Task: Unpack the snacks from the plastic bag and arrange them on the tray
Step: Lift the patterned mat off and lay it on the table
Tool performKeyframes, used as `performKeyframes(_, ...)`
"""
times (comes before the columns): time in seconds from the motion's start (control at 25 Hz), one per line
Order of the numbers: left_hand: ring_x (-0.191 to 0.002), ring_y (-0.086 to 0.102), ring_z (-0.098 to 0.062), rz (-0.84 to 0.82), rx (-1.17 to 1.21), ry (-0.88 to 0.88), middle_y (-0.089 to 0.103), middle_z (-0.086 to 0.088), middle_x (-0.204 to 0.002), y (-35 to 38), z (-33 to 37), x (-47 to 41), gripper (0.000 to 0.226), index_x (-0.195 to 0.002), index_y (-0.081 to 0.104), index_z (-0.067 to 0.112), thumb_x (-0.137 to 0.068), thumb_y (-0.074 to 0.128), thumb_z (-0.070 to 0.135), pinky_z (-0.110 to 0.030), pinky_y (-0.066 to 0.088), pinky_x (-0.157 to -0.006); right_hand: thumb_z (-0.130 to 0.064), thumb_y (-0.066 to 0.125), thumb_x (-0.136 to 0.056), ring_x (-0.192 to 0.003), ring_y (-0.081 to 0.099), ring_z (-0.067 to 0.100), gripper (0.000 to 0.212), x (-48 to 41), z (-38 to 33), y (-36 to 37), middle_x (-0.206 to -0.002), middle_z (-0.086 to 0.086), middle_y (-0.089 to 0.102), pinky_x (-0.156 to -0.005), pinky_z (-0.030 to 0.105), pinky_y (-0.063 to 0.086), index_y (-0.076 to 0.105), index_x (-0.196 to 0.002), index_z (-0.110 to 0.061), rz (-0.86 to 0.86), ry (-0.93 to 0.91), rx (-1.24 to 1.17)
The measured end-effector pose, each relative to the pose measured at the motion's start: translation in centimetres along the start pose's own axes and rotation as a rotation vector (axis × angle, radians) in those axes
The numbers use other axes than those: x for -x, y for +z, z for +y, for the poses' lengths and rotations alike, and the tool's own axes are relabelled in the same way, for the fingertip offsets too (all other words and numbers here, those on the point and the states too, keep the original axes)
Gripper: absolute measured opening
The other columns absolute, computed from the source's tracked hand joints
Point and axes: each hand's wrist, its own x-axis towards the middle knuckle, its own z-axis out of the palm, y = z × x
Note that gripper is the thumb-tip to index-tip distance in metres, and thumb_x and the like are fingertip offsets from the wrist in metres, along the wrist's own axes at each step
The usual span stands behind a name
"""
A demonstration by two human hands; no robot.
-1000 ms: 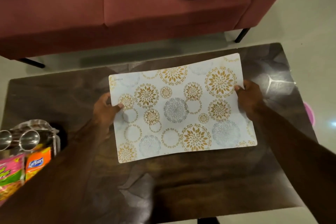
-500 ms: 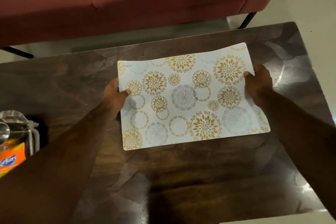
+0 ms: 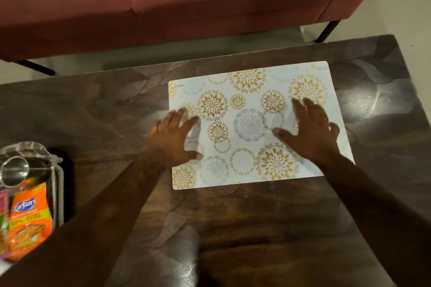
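Note:
A white placemat (image 3: 247,128) printed with gold and grey flowers lies flat on the dark wooden table (image 3: 112,109). My left hand (image 3: 172,137) rests palm-down on its left edge, fingers spread. My right hand (image 3: 310,128) lies flat on its right half, fingers apart. Neither hand holds anything. At the far left stands a steel tray (image 3: 50,161) with an orange Kurkure snack packet (image 3: 30,216) and another packet (image 3: 3,212) cut off by the frame edge. Steel cups (image 3: 15,170) sit on the tray too. No plastic bag is visible.
A maroon sofa (image 3: 186,2) stands just beyond the table's far edge, on thin black legs. Pale floor shows to the right of the table. Bright light reflects off the tabletop at the right.
Both hands have let go of the placemat's side edges and now lie flat on top of it. The mat has settled flat on the table.

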Motion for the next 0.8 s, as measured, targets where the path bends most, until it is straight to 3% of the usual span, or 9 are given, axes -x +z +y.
performKeyframes(0.24, -0.16, -0.005, -0.026, -0.031, 0.13, -0.008, -0.01, 0.003, -0.173, 1.3, -0.9, -1.3, 0.12, -0.159, 0.004, 0.045, -0.066, 0.073, 0.075, -0.061, 0.013, -0.121, -0.08, 0.058, -0.076, -0.157, 0.002, 0.032, 0.106, -1.2, -0.6, 0.6, -0.171, -0.001, 0.001, -0.115, 0.071, 0.017, 0.01, -0.158, -0.036, -0.104, 0.048, 0.063)
performKeyframes(0.4, -0.159, 0.003, -0.026, 0.032, 0.233, -0.03, -0.001, 0.003, -0.174, 0.0, -0.8, 0.9, 0.112, -0.16, 0.009, 0.04, -0.072, 0.071, 0.072, -0.057, 0.017, -0.121, -0.068, 0.063, -0.082, -0.155, 0.014, 0.035, 0.095, 1.0, -3.7, -0.3, -0.17, 0.004, 0.013, -0.112, 0.07, 0.023, 0.016, -0.158, -0.034, 0.042, -0.026, 0.04)
performKeyframes(0.52, -0.157, 0.016, -0.025, 0.073, 0.392, -0.1, 0.014, 0.001, -0.172, -1.7, -4.1, 5.0, 0.09, -0.158, 0.025, 0.033, -0.084, 0.072, 0.052, -0.05, 0.023, -0.122, -0.052, 0.066, -0.087, -0.148, 0.033, 0.034, 0.078, 4.5, -10.3, 0.5, -0.162, 0.007, 0.034, -0.106, 0.064, 0.037, 0.033, -0.153, -0.029, 0.106, -0.184, -0.046)
performKeyframes(0.6, -0.15, 0.033, -0.025, 0.15, 0.512, -0.111, 0.034, -0.005, -0.163, -2.8, -7.7, 8.5, 0.065, -0.148, 0.047, 0.022, -0.089, 0.072, 0.033, -0.04, 0.032, -0.122, -0.041, 0.068, -0.088, -0.139, 0.046, 0.033, 0.065, 7.4, -15.7, 2.5, -0.152, 0.006, 0.047, -0.102, 0.057, 0.043, 0.044, -0.146, -0.026, 0.062, -0.272, -0.183)
performKeyframes(0.68, -0.132, 0.053, -0.023, 0.278, 0.595, -0.113, 0.055, -0.009, -0.141, -3.8, -11.2, 11.9, 0.038, -0.126, 0.067, 0.012, -0.089, 0.073, 0.015, -0.027, 0.042, -0.109, -0.034, 0.07, -0.089, -0.127, 0.054, 0.025, 0.056, 10.2, -20.6, 4.8, -0.142, 0.002, 0.053, -0.1, 0.047, 0.044, 0.049, -0.14, -0.028, -0.051, -0.322, -0.318)
performKeyframes(0.8, -0.1, 0.065, -0.016, 0.393, 0.718, -0.236, 0.066, -0.006, -0.112, -4.8, -17.7, 18.2, 0.018, -0.105, 0.074, 0.007, -0.088, 0.07, 0.002, -0.016, 0.047, -0.083, -0.033, 0.067, -0.09, -0.116, 0.053, 0.007, 0.052, 14.0, -28.3, 8.9, -0.137, -0.007, 0.054, -0.102, 0.034, 0.045, 0.046, -0.138, -0.035, -0.335, -0.392, -0.413)
